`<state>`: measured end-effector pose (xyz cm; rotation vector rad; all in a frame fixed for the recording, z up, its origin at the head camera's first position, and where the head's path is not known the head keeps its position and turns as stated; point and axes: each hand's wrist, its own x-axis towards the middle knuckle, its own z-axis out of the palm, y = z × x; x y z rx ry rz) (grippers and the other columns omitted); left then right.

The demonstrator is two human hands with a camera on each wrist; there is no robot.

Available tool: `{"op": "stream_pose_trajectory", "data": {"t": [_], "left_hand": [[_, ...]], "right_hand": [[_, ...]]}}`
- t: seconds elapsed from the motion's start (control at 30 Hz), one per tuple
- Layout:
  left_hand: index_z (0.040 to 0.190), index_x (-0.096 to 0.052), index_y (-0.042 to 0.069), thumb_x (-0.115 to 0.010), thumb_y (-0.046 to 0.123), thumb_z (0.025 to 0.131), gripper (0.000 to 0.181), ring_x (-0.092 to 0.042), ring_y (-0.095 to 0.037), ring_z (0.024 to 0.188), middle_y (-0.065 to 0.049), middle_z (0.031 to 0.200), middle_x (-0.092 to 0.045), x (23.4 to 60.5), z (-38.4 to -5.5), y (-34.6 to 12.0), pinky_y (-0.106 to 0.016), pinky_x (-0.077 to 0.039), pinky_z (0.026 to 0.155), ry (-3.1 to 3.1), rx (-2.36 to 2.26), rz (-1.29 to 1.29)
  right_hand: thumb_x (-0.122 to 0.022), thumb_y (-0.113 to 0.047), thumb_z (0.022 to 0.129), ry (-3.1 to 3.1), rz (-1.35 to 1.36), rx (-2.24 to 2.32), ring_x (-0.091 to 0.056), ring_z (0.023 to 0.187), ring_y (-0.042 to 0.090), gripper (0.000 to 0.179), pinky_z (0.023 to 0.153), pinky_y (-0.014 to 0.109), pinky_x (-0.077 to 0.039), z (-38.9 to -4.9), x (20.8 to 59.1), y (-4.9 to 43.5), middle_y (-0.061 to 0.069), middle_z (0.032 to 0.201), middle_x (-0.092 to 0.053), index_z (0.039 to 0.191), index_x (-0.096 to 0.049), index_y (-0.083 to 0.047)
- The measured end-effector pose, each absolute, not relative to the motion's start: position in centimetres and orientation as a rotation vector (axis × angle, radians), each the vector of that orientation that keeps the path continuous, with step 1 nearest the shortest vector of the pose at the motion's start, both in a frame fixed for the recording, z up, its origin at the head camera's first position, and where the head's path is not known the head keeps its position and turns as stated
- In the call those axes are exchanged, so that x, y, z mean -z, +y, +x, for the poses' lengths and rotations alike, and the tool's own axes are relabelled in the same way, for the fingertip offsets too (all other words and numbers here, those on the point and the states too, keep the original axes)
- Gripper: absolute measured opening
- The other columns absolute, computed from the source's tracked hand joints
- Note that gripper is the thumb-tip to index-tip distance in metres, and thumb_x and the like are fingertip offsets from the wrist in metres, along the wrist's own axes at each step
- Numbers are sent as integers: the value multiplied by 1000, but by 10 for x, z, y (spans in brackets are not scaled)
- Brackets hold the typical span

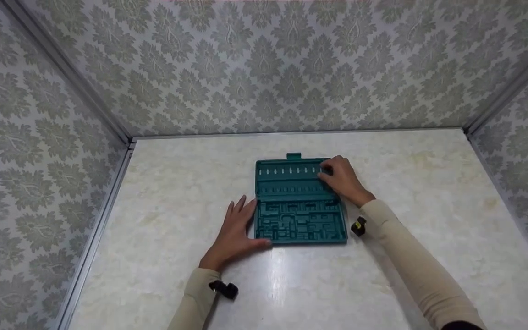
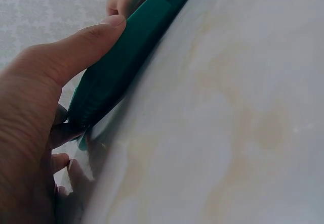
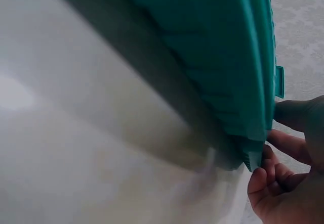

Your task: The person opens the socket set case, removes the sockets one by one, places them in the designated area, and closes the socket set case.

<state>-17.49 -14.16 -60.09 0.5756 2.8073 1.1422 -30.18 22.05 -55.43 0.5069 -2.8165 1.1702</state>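
Observation:
A green plastic tool case lies unfolded, its moulded inside facing up. The lid is the far half, with a row of pale slots and a latch tab on its back edge. My left hand holds the near left corner, thumb along the front edge and fingers spread by the left side. In the left wrist view the thumb presses the case's outer wall. At the far right corner of the lid, my right hand pinches the edge between thumb and fingers. The right wrist view shows its fingertips at that corner.
The case rests on a pale marbled table. Patterned panels close off the back and both sides, framed by metal rails. Small black devices sit at both wrists.

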Motion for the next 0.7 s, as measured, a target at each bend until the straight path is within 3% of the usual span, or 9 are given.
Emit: {"op": "stream_pose_trajectory", "data": {"t": [0.37,0.7], "left_hand": [[177,-28,18,-86,75,78,128,-11,-30,171,-6,182,-28,599,-174,-142,-53,0,137,2820,-1127,615],[177,-26,21,-85,78,77,130,-8,-26,171,-3,183,-25,602,-175,-144,-53,0,137,2812,-1136,603]], "right_hand": [[-66,-4,109,-2919,531,-1084,-54,115,47,34,105,63,-46,-315,549,216,35,124,-58,134,-66,19],[-65,-2,109,-2950,436,-1123,-51,118,48,34,108,64,-44,-316,548,210,37,128,-53,134,-63,19]]}}
